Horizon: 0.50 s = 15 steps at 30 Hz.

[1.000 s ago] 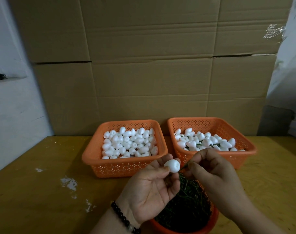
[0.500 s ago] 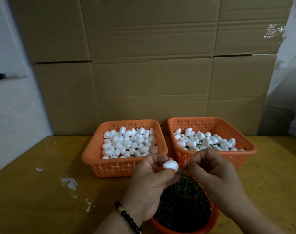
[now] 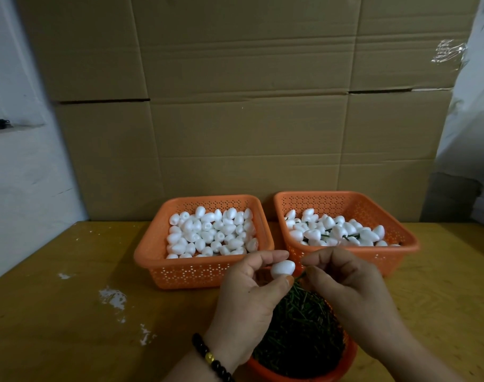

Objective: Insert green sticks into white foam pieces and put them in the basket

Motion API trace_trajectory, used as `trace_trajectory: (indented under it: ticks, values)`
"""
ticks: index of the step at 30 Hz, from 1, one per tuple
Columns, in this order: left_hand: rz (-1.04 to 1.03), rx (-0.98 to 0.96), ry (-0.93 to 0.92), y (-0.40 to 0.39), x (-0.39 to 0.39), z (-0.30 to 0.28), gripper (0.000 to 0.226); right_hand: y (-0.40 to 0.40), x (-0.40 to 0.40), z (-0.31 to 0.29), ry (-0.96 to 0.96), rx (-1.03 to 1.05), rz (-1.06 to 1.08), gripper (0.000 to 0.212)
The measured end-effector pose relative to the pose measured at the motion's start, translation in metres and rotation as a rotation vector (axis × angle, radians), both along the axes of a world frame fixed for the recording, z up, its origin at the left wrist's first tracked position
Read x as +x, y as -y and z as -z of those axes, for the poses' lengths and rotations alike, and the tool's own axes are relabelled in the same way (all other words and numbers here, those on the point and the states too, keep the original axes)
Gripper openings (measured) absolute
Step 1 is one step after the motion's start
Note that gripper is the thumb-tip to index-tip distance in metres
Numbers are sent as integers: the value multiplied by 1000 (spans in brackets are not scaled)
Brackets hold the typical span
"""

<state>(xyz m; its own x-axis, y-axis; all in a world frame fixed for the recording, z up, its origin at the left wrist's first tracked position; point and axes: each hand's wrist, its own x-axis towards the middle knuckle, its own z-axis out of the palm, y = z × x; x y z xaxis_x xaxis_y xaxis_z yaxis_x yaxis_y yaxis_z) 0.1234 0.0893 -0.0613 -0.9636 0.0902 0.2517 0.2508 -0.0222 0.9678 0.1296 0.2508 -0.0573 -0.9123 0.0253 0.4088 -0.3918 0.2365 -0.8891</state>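
My left hand [image 3: 249, 293] pinches a white egg-shaped foam piece [image 3: 282, 268] between thumb and fingertips, above the near bowl. My right hand [image 3: 348, 288] pinches a thin green stick [image 3: 300, 276] whose tip points at the foam piece's right end. The left orange basket [image 3: 152, 260] holds plain white foam pieces [image 3: 212, 235]. Foam pieces with green sticks in them [image 3: 337, 232] lie in the right orange basket [image 3: 400, 252]. A round orange bowl [image 3: 265, 372] under my hands is full of loose green sticks [image 3: 301, 334].
The baskets stand on a yellow wooden table [image 3: 70, 326] with white paint marks [image 3: 111, 295] at the left. Large cardboard boxes [image 3: 235, 119] form a wall right behind the baskets. A white wall [image 3: 20, 161] stands at the left, plastic-wrapped goods [image 3: 472, 119] at the right.
My left hand turned palm-down and now pinches the foam piece from above and below. The foam piece stayed close to the stick tip. My right hand barely moved.
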Motion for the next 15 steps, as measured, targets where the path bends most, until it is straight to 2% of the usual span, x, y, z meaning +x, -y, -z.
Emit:
trace_trajectory:
  ticks: [4, 9, 15]
  values:
    - [-7, -56, -41, -1, 1, -1, 37, 1, 0, 0, -2, -16, 1, 24]
    - [-41, -127, -115, -1, 3, -2, 55, 0, 0, 0, -6, -8, 7, 26]
    - [-52, -164, -179, 0, 4, -3, 61, 1, 1, -1, -19, -15, -4, 27]
